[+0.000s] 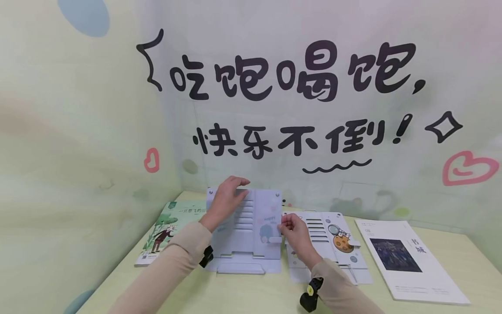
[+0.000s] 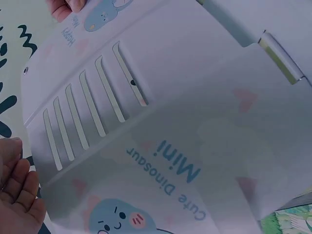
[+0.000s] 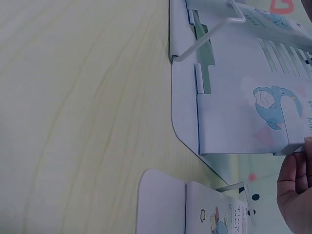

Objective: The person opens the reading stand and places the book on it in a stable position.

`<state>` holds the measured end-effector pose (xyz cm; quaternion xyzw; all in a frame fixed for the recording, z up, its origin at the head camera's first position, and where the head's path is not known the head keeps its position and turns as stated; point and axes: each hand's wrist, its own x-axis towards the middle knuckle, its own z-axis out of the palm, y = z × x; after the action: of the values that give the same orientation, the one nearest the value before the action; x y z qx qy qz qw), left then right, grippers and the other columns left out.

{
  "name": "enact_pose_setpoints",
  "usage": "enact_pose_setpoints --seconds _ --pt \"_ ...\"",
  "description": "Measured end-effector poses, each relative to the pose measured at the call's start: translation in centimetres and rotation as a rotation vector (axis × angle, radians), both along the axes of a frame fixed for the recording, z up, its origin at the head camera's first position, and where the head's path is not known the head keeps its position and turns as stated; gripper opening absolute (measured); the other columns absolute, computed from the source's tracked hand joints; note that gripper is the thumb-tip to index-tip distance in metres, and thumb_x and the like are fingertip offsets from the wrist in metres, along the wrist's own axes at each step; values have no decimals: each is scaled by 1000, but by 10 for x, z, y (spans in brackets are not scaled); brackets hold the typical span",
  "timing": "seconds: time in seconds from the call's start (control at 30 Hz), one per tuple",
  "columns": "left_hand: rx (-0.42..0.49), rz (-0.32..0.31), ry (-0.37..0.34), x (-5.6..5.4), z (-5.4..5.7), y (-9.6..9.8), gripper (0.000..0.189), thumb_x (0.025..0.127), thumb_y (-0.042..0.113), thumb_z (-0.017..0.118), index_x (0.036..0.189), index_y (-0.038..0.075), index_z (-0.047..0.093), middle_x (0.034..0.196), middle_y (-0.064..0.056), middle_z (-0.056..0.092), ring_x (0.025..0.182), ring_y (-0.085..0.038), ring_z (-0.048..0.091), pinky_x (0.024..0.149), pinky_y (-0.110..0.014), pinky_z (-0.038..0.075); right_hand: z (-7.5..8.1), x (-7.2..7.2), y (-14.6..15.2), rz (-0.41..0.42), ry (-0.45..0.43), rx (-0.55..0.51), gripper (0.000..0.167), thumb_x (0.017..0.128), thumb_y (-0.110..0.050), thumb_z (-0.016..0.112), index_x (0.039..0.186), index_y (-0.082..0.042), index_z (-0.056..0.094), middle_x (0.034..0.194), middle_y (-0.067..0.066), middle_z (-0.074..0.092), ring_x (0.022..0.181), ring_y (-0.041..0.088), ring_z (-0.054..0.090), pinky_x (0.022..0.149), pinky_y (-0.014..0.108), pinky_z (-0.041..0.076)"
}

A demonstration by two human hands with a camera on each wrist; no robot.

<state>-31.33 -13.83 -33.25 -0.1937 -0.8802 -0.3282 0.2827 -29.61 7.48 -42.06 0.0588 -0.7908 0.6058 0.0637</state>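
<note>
A pale lilac folding book stand (image 1: 243, 231) with slots and dinosaur prints stands with its panel raised on the table. At the panel's top edge is my left hand (image 1: 229, 198), fingers loosely bent and thumb apart from them; in the left wrist view its fingers (image 2: 19, 190) lie beside that edge. My right hand (image 1: 294, 231) pinches the panel's right side near a small page clip (image 3: 291, 122). In the right wrist view, a wire prop (image 3: 209, 39) juts from the stand's lower part.
Close on the right stands a second book stand (image 1: 321, 235) with an astronaut print. A white book (image 1: 415, 261) lies further right. The green illustrated book (image 1: 168, 231) is at the left, partly behind the lilac stand. A printed wall cloth (image 1: 298, 174) hangs behind the table (image 1: 219, 296).
</note>
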Motion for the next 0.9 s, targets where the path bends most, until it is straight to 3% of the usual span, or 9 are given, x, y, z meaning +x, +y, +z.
enact_pose_setpoints --seconds 0.13,0.2,0.4,0.7,0.9 --pt "-48 23 -84 -2 3 7 21 86 8 66 107 6 67 106 -7 65 100 -21 60 89 -36 50 0 3 -1 -4 5 1 11 87 1 61 97 0 57 89 8 59 78 14 51 63 17 45" --pt "-70 26 -92 -3 3 9 18 86 9 67 104 7 68 102 -6 65 96 -19 60 87 -35 50 0 4 0 -4 12 7 12 87 0 61 98 0 57 90 8 60 79 14 51 64 17 46" --pt "-96 -3 -55 -5 2 11 6 86 10 68 91 9 69 89 -3 66 83 -16 59 78 -32 50 -1 6 0 -9 22 11 11 87 0 61 98 0 57 89 7 60 78 14 51 64 17 46" --pt "-46 -76 -3 -8 -2 8 4 86 7 67 89 7 69 86 -3 66 79 -14 59 74 -30 51 0 12 5 43 59 -24 10 86 0 62 95 1 58 87 8 61 76 13 52 64 18 47" --pt "-33 -160 48 -10 -5 4 3 86 7 67 88 6 69 85 -4 66 79 -14 59 73 -29 51 -4 12 19 88 -6 -137 16 91 -4 58 106 3 59 94 12 62 80 11 59 73 21 54"
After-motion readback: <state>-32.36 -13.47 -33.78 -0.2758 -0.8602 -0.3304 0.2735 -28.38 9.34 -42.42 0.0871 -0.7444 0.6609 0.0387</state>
